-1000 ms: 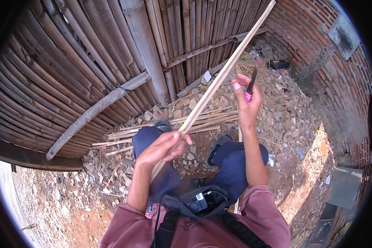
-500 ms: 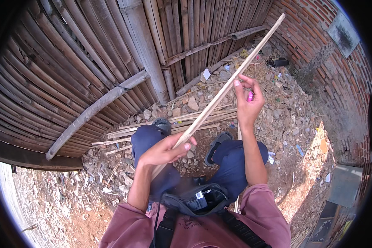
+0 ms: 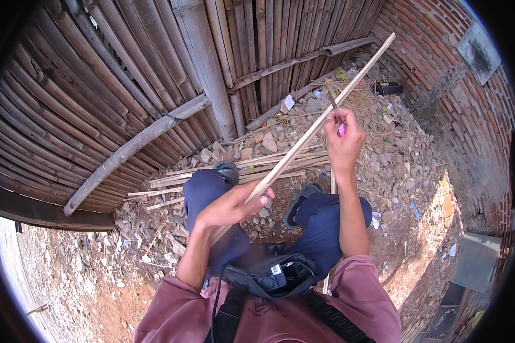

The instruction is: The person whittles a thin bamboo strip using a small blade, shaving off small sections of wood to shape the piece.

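Note:
A long pale bamboo strip [image 3: 309, 136] slants up from my lap toward the far right. My left hand [image 3: 230, 207] is closed around its lower part, thumb along the side. Beside the strip's middle, my right hand [image 3: 345, 143] grips a slim knife [image 3: 333, 102] with a pink end showing between the fingers. The knife's dark blade points up and lies against or very near the strip; exact contact is hard to tell. More bamboo strips [image 3: 257, 166] lie on the ground beyond my feet.
A bamboo-slat wall [image 3: 126, 68] with a thick post [image 3: 203, 63] rises on the left and ahead. At right stands a brick wall [image 3: 429, 57]. Stones and rubble [image 3: 395, 166] cover the ground. An open black pouch [image 3: 280, 279] sits at my waist.
The knife in my right hand has tilted so its blade now shows by the strip. The strip's far end has dipped slightly; my left hand keeps its hold.

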`<state>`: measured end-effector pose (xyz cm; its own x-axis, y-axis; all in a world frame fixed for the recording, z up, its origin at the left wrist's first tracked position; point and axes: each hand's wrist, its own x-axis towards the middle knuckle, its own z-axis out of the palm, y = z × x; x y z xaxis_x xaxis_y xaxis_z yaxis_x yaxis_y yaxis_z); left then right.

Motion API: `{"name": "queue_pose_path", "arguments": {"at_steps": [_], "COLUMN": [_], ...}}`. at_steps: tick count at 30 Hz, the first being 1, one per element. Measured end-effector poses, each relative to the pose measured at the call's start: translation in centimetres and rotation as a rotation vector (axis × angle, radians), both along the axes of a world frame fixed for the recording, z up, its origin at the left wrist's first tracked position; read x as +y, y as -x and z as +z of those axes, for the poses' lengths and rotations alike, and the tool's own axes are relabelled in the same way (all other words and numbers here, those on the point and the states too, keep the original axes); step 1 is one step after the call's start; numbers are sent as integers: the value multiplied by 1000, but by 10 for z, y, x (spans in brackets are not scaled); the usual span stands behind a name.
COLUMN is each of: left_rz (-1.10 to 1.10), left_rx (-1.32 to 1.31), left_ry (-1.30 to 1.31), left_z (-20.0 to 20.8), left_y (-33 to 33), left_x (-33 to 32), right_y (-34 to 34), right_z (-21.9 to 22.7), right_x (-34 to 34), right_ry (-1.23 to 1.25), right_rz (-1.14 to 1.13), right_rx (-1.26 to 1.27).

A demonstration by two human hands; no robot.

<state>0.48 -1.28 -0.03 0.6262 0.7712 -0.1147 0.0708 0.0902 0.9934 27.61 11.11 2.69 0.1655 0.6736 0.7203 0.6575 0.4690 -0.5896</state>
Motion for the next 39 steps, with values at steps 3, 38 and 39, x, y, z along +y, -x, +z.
{"name": "queue_pose_path", "arguments": {"at_steps": [3, 38, 39], "left_rz": [1, 345, 359], "left_rx": [-20, -360, -376], "left_ry": [39, 172, 186], "left_z": [0, -14, -14], "left_y": [-1, 12, 12], "left_x": [0, -3, -3], "right_y": [-3, 65, 65], "right_z": [-2, -24, -23], "right_x": [1, -70, -70], "right_ry": [-7, 106, 107], "right_rz": [9, 649, 646], "right_rx": [-35, -274, -279]}}
